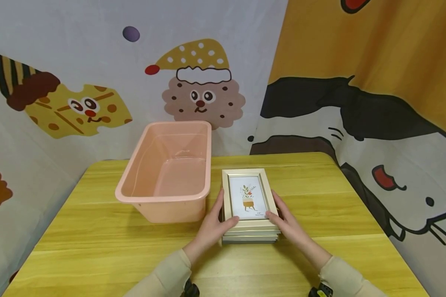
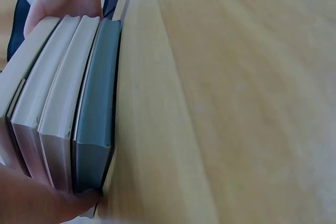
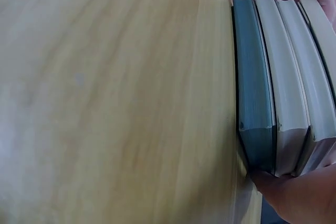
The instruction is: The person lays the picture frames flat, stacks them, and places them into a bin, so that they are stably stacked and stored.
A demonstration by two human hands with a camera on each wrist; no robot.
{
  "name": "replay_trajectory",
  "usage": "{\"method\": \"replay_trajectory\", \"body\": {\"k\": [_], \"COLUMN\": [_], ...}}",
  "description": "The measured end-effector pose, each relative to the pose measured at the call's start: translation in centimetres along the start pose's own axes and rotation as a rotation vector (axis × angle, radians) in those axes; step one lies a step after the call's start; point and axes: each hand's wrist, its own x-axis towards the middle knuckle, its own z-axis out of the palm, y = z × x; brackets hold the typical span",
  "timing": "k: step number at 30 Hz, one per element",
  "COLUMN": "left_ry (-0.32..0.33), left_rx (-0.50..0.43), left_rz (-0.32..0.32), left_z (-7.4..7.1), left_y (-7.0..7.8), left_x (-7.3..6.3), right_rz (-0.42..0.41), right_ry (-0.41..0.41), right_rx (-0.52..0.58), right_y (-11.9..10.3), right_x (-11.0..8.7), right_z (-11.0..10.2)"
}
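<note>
Several picture frames lie in a neat stack on the table. On top is a pale gold frame [image 1: 227, 198] with a print of a potted plant. The lowest frame [image 2: 97, 87] looks blue-grey in both wrist views, and those above it are pale. My left hand [image 1: 211, 225] holds the stack's left side, thumb on the top frame's lower left corner. Opposite it, my right hand [image 1: 291, 227] grips the right side, with its thumb on the lower right corner. In the right wrist view, fingers [image 3: 299, 192] reach down to the lowest frame's edge.
A pink plastic basin [image 1: 163, 198] stands just left of the stack, with nothing visible inside. The yellow wood-grain table [image 1: 96, 247] meets a cartoon-printed cloth [image 1: 107, 74] behind and at the sides.
</note>
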Motion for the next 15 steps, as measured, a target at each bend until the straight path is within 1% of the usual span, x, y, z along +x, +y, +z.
{"method": "replay_trajectory", "body": {"k": [2,6,11,15], "left_ry": [-0.005,-0.015,-0.023,-0.035], "left_rx": [-0.01,-0.05,-0.076,-0.079], "left_rz": [-0.011,-0.003,0.013,0.009], "left_z": [-0.04,-0.15,-0.35,-0.42], "left_y": [-0.01,-0.14,-0.28,-0.24], "left_x": [0.08,0.28,0.44,0.5], "right_rz": [-0.001,0.007,-0.032,-0.067], "right_ry": [-0.014,-0.033,-0.053,-0.042], "right_rx": [0.009,0.021,0.041,0.048], "right_y": [0.05,0.15,0.26,0.42], "right_x": [0.1,0.32,0.59,0.56], "right_z": [-0.09,-0.28,-0.46,-0.39]}}
